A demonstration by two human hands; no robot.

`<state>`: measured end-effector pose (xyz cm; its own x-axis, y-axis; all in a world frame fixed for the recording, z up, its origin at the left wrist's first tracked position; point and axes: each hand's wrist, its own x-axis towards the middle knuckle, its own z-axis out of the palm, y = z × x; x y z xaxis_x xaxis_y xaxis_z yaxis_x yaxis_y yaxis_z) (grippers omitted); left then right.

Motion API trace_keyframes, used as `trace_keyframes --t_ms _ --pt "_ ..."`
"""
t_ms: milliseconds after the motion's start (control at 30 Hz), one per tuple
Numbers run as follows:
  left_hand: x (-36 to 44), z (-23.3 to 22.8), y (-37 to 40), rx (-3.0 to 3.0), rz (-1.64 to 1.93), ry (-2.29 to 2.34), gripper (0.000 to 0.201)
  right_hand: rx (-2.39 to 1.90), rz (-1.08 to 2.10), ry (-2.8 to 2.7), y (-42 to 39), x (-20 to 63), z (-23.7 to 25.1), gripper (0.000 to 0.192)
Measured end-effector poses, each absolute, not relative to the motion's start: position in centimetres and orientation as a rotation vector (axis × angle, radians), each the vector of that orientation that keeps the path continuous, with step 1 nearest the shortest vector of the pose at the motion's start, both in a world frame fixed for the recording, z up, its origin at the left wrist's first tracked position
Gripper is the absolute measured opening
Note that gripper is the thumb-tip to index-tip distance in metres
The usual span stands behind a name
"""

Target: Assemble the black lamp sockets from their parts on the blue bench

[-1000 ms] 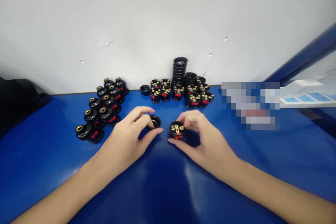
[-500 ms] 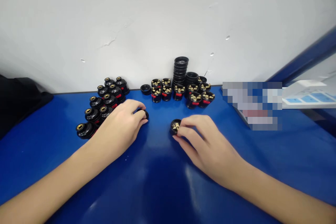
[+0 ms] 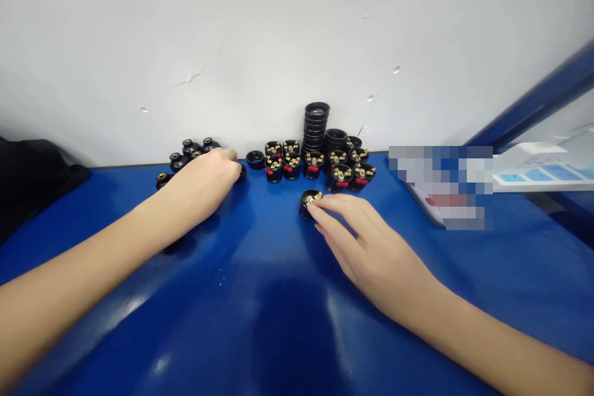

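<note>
My left hand (image 3: 204, 182) reaches to the back left, over a cluster of assembled black sockets with brass tops (image 3: 188, 148). Its fingers are closed on a small black cap (image 3: 241, 172) that shows only at the fingertips. My right hand (image 3: 362, 241) lies low on the blue table (image 3: 260, 309), fingers stretched forward onto a black socket core with brass contacts (image 3: 310, 200). That core sits just in front of a group of similar cores with red marks (image 3: 346, 172).
A tall stack of black rings (image 3: 317, 127) stands against the white wall, with a single loose ring (image 3: 255, 159) to its left. A blurred object (image 3: 440, 185) lies at the right. Dark fabric (image 3: 32, 173) sits at the far left edge.
My left hand has carried the black cap back and left to the assembled sockets. My right hand has moved the core away from me, towards the group of cores.
</note>
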<state>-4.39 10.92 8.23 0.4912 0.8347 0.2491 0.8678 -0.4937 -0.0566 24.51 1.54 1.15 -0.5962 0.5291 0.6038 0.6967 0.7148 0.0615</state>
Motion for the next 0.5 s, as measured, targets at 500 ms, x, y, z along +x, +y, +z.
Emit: trace_keyframes --t_ms 500 --pt "-4.0 8.8 14.5 -2.427 0.255 -1.433 0.032 -1.087 -0.522 -2.361 2.8 24.1 0.8 0.055"
